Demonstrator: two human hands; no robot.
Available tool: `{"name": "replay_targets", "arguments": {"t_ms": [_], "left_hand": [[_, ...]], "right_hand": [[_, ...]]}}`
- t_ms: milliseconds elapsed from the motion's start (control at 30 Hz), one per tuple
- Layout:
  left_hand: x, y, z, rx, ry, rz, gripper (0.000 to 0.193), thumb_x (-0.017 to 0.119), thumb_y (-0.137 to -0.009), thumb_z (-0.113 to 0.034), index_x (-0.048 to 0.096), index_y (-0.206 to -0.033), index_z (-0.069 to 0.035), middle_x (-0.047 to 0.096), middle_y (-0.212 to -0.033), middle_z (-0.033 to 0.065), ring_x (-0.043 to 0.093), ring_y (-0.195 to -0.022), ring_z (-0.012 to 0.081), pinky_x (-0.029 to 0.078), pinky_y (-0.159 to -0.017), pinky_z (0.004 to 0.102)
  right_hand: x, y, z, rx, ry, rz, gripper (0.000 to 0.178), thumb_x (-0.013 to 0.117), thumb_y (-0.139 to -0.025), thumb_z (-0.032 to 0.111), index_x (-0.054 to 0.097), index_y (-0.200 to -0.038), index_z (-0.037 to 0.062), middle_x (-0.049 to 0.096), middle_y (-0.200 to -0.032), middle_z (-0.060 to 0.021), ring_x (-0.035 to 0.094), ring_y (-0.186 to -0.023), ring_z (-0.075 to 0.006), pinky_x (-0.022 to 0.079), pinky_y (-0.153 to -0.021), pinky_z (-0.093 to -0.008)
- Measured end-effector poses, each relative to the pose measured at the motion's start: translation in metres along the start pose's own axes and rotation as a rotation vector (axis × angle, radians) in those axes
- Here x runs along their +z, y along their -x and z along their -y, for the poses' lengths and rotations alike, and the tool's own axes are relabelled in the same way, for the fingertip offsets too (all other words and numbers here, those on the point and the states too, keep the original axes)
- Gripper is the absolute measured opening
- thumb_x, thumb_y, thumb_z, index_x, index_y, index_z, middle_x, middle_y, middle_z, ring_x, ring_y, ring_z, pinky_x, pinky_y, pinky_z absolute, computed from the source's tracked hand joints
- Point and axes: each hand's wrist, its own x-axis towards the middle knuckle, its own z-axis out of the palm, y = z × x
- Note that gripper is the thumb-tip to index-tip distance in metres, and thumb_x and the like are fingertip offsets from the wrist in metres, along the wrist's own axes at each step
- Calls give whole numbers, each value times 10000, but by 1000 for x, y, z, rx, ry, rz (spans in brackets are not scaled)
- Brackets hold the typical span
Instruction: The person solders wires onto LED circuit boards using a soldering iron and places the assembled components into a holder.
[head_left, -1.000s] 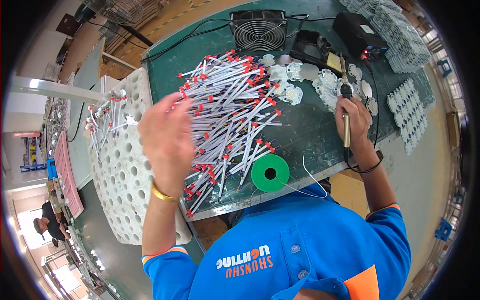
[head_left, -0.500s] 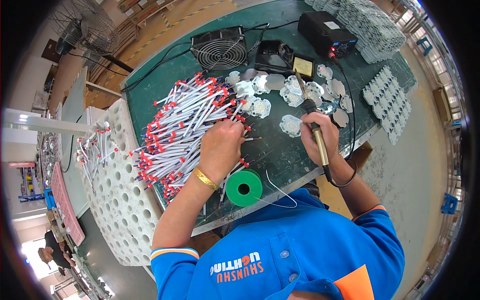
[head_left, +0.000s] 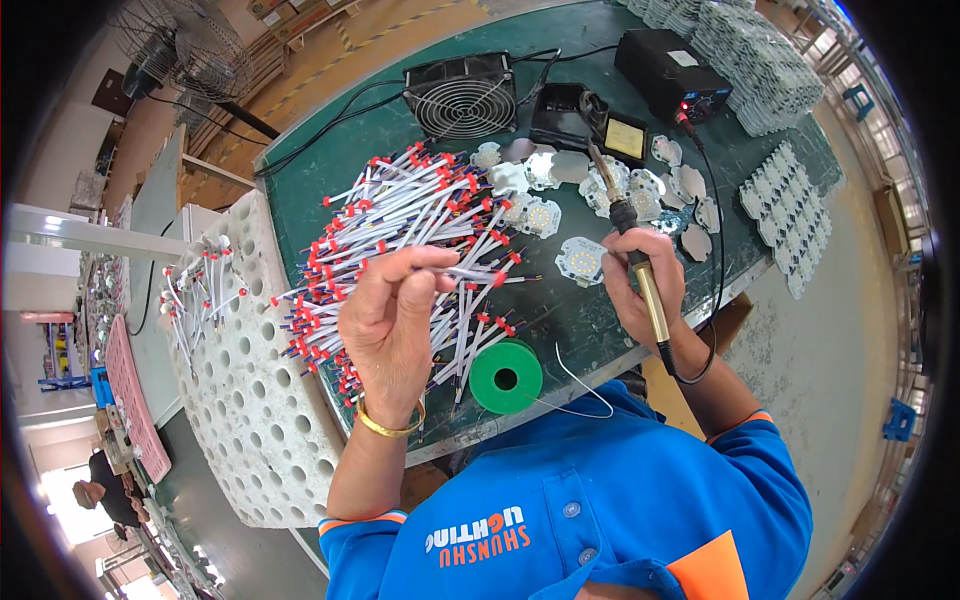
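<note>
Pinched between the fingertips and thumb of my left hand is a short white cable with a red ring near its end. Below and beyond it spreads a large heap of similar white cables with red rings. My right hand grips a soldering iron, its tip directed away from me over a cluster of round LED boards. One LED board lies singly just left of my right hand. A green solder spool sits near the table's front edge, a loose strand of solder trailing from it.
At the back of the green table stand a square fan, an iron stand with a yellow sponge and a black soldering station. Board panels lie at right. A white perforated block flanks the left side.
My left hand has risen from the heap and drawn back toward me, turning palm up, with one cable in its fingers. My right hand keeps nearly the same place with the soldering iron.
</note>
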Motion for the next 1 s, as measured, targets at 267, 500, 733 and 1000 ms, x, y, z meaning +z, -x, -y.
{"name": "replay_targets", "arguments": {"t_ms": [267,500,733,1000], "left_hand": [[-24,27,16,-427,-257,430,282,562,-894,-255,655,-981,-3,675,-867,77,617,-766,116,473,-664,251],[0,3,1,-89,-946,524,223,645,-801,-263,670,-884,-58,664,-815,112,632,-673,258,472,-576,324],[31,-14,44,8,-1111,503,243,701,-733,-255,603,-838,-59,622,-730,100,612,-676,280,456,-567,386],[33,-9,59,-60,-1096,475,272,720,-714,-183,556,-889,-56,612,-697,100,612,-653,268,454,-567,382]], "right_hand": [[-4,7,-7,16,88,30,295,626,-716,-104,499,-948,28,577,-743,-110,576,-581,-203,449,-523,-276],[-3,7,-4,24,80,15,296,624,-707,-101,499,-935,40,558,-694,-100,554,-540,-211,425,-491,-288],[-2,9,0,34,16,28,289,615,-709,-102,496,-932,39,555,-688,-97,550,-533,-206,419,-485,-284],[-1,13,-5,34,18,8,317,617,-697,-114,488,-942,41,545,-669,-89,535,-501,-193,408,-462,-281]]}}
